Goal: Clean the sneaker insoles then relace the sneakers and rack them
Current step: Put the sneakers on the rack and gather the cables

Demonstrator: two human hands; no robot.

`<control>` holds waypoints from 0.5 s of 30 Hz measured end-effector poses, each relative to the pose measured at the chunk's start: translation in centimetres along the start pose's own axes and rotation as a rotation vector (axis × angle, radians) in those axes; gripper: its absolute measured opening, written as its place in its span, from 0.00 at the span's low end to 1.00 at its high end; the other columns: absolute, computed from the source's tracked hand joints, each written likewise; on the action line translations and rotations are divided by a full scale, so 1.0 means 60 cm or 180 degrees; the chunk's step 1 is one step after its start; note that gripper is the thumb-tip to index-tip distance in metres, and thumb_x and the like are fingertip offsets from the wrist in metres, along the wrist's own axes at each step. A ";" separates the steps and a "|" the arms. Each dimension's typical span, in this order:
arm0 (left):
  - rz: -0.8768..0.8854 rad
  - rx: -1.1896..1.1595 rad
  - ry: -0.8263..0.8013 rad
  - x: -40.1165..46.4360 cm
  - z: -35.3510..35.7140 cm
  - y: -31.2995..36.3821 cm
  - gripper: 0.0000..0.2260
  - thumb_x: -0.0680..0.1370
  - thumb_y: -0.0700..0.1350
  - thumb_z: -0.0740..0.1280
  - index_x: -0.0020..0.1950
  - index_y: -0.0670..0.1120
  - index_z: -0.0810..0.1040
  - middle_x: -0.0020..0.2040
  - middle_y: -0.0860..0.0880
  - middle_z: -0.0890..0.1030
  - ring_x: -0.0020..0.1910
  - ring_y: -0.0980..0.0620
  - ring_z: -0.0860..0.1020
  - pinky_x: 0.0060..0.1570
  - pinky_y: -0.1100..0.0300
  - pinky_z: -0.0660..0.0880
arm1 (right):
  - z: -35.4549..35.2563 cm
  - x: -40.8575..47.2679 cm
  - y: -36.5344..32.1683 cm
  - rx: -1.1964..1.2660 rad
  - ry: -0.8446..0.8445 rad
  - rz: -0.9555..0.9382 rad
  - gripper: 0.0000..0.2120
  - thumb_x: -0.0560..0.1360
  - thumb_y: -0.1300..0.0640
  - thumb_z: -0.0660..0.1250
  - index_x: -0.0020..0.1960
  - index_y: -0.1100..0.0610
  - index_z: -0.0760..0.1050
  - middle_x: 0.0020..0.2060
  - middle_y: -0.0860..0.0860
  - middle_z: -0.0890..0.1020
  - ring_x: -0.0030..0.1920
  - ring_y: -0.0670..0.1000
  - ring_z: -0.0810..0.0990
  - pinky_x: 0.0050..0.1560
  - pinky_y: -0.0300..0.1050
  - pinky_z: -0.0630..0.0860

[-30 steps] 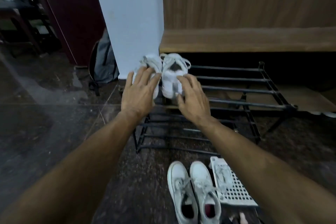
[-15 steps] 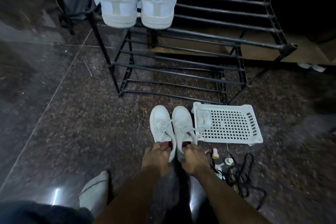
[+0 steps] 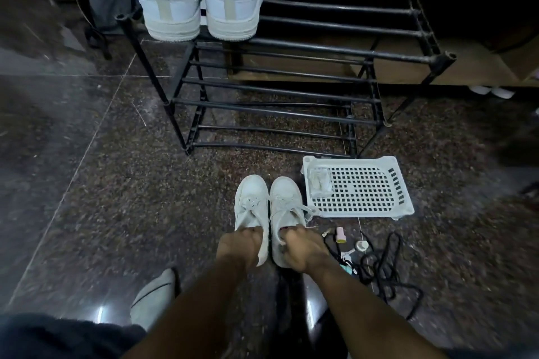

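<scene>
While both hands are down at the floor pair, here's the count:

Sneakers: four, so two pairs, all white and lace-up.
Rack pair: two chunky ones on the top tier of the rack, heels toward the camera, each with a beige strip down the heel, side by side and touching.
Floor pair: two slimmer, flatter ones on the floor in front of the rack, toes pointing at it, laces tied in loose bows.
Left hand: grip closed on the heel opening of the left floor sneaker.
Right hand: grip closed on the heel opening of the right floor sneaker.
Rack: one, black metal tubes; I count three tiers of round bars.
Tray: one white plastic basket with a grid of square holes, just right of the floor pair, with a small clear packet in its left corner.
Small stuff: a black cord in a loose tangle, a little pink bottle, and a few tiny bits too blurry to name.
Floor: dark speckled polished stone, glossy.
Writing: no readable brand or label on anything.
</scene>
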State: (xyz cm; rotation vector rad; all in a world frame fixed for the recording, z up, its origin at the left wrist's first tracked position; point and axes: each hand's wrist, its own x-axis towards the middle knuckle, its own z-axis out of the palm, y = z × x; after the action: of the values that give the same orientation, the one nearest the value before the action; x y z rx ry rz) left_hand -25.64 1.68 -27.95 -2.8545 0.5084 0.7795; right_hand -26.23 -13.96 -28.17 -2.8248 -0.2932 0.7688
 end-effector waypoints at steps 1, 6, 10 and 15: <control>-0.0032 0.0016 0.0045 -0.009 -0.013 -0.007 0.18 0.77 0.45 0.64 0.66 0.47 0.66 0.62 0.47 0.77 0.59 0.45 0.78 0.52 0.53 0.74 | -0.010 -0.006 -0.001 0.0043 -0.0026 -0.0003 0.10 0.76 0.53 0.60 0.53 0.57 0.73 0.55 0.60 0.79 0.57 0.60 0.77 0.52 0.49 0.74; -0.0165 -0.0328 0.0230 -0.051 -0.099 -0.029 0.19 0.77 0.46 0.60 0.69 0.49 0.68 0.64 0.47 0.76 0.61 0.44 0.77 0.56 0.53 0.73 | -0.091 -0.031 -0.006 0.0471 0.0003 0.0095 0.14 0.72 0.53 0.63 0.56 0.54 0.76 0.57 0.58 0.80 0.58 0.60 0.78 0.57 0.48 0.75; -0.0133 -0.0761 0.0371 -0.092 -0.186 -0.025 0.20 0.73 0.43 0.61 0.64 0.50 0.74 0.63 0.46 0.77 0.59 0.43 0.77 0.54 0.52 0.74 | -0.189 -0.063 -0.011 0.0687 -0.0084 -0.0019 0.02 0.72 0.55 0.69 0.43 0.53 0.79 0.45 0.56 0.80 0.48 0.54 0.78 0.44 0.40 0.69; 0.0138 -0.1017 0.0652 -0.144 -0.315 -0.002 0.15 0.68 0.41 0.63 0.52 0.55 0.80 0.51 0.51 0.82 0.53 0.47 0.79 0.44 0.58 0.71 | -0.340 -0.143 -0.018 0.0494 -0.0133 -0.0247 0.08 0.73 0.61 0.69 0.50 0.60 0.82 0.37 0.50 0.78 0.39 0.49 0.75 0.31 0.37 0.68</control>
State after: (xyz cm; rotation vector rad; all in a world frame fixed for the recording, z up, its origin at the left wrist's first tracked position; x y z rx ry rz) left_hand -23.73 0.12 -7.29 -3.2527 0.5132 0.6270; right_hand -23.09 -17.83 -6.58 -2.6392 -0.3323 0.7984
